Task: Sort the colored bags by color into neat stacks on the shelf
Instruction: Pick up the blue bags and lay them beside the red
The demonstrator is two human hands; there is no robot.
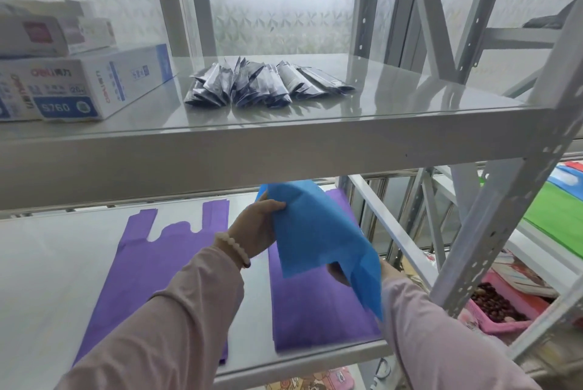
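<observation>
Your left hand (258, 227) pinches the blue bag's (318, 238) upper edge; your right hand (342, 273), mostly hidden, grasps its lower corner. It hangs above two purple bags (315, 310) lying flat on the shelf (47, 279).

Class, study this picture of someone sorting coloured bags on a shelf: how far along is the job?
Done, it seems: two purple bags lie flat on the lower shelf, the left purple bag and the right purple bag, though side by side, not yet stacked. In hand: a blue bag, held above the shelf by the left hand and right hand. Left: placing the blue bag; no blue stack is visible yet.
</observation>
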